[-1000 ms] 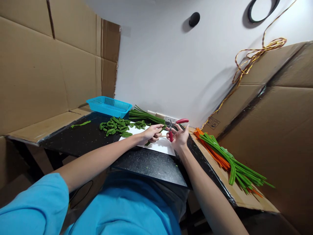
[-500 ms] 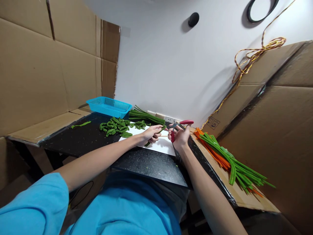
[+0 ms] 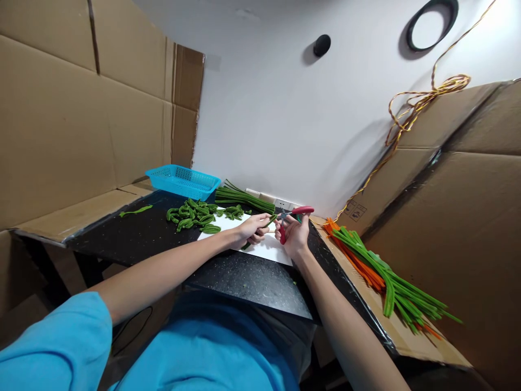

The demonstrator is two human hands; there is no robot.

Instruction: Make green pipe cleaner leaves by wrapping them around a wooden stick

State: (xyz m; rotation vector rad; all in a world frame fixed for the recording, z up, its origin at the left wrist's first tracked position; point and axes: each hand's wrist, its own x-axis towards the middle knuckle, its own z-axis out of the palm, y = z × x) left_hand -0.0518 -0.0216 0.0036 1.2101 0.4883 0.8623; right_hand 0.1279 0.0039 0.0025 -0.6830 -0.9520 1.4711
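Observation:
My left hand point(image 3: 254, 230) is closed on a dark green chenille stem point(image 3: 272, 219), whose end sticks out toward the right. In my right hand point(image 3: 296, 237) is a pair of red-handled pliers point(image 3: 303, 210), handles spread apart. The pliers' metal head is close to the tip of the stem; I cannot tell if the jaws touch it. Beneath the hands lies a white sheet point(image 3: 277, 252). Left of my left hand is a pile of looped dark green chenille pieces point(image 3: 191, 213), some resting on the sheet's edge.
Behind the hands is a bundle of dark green stems point(image 3: 244, 198), near a power strip point(image 3: 282, 204). A blue basket point(image 3: 183, 183) stands at the back left of the black table point(image 3: 134, 233). Bright green stems point(image 3: 378, 260) and orange stems point(image 3: 362, 266) lie on cardboard at right.
My right hand has brought the pliers left, closer to the stem's end, and its fingers have curled more around the handles. My left hand keeps its hold; the whole view has shifted slightly.

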